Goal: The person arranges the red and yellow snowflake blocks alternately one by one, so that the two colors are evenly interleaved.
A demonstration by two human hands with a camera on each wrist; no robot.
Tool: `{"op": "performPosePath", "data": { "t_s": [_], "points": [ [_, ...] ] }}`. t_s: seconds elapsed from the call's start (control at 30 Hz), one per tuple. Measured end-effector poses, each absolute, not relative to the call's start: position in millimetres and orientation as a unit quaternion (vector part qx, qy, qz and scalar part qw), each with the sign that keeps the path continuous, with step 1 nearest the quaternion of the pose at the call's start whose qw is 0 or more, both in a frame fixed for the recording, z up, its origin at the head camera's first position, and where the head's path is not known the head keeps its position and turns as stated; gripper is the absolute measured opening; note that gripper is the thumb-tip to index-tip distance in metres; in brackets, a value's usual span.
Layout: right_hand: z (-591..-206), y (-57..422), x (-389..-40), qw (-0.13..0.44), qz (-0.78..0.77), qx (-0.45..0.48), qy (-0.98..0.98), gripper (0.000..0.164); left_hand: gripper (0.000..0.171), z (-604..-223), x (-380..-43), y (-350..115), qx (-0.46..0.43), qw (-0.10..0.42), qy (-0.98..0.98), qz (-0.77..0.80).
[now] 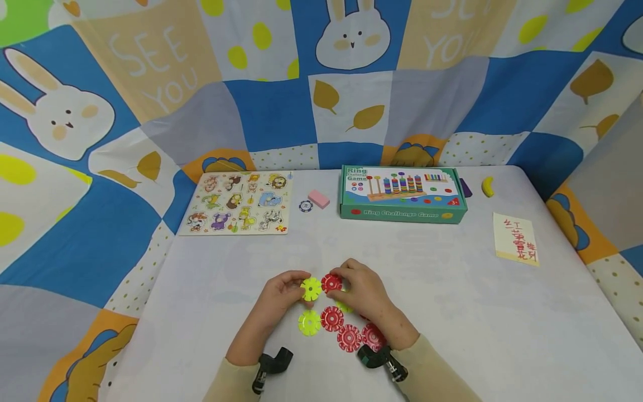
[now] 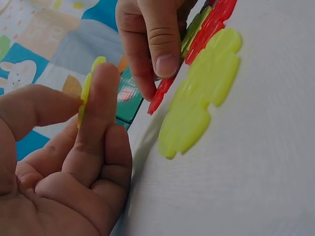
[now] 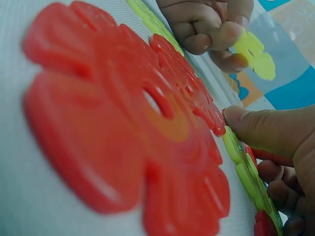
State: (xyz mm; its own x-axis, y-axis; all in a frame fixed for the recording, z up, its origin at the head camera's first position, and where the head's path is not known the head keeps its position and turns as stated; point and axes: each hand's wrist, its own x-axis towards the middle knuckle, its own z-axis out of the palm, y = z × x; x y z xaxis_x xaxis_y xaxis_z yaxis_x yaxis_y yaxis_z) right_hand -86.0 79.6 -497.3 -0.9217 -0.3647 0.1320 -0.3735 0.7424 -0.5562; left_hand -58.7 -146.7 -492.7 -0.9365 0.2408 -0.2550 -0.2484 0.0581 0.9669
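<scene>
My left hand point(image 1: 283, 293) pinches a yellow-green flower-shaped disc point(image 1: 311, 288) between thumb and fingertips; in the left wrist view that disc point(image 2: 84, 93) stands edge-on, raised off the table. Just right of it, my right hand point(image 1: 359, 285) holds a red flower-shaped disc point(image 1: 331, 283) at its edge with thumb and forefinger, close over the cloth. Nearer me lie another yellow-green disc point(image 1: 309, 322) and several red discs point(image 1: 349, 338), slotted round their rims. Part of a further yellow-green disc point(image 1: 345, 306) shows from under my right hand, which hides the rest.
At the back stand a green Ring Challenge Game box point(image 1: 402, 215) and an animal puzzle board point(image 1: 233, 204). Between them lie a pink block point(image 1: 318, 199) and a poker chip point(image 1: 306, 206). A toy banana point(image 1: 488, 187) and a handwritten note point(image 1: 516, 239) are on the right.
</scene>
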Motion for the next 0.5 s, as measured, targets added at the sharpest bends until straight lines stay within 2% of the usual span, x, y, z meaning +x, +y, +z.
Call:
{"op": "performPosePath", "data": {
  "t_s": [0.27, 0.5],
  "points": [
    [-496.7, 79.3, -85.7, 0.002, 0.293, 0.198, -0.935, 0.049, 0.057, -489.7, -58.4, -145.3, -0.021, 0.219, 0.664, 0.715],
    [-497.5, 79.0, -86.0, 0.009, 0.294, 0.2, -0.935, 0.048, 0.052, -488.5, -58.1, -145.8, -0.028, 0.216, 0.665, 0.714]
  ]
}}
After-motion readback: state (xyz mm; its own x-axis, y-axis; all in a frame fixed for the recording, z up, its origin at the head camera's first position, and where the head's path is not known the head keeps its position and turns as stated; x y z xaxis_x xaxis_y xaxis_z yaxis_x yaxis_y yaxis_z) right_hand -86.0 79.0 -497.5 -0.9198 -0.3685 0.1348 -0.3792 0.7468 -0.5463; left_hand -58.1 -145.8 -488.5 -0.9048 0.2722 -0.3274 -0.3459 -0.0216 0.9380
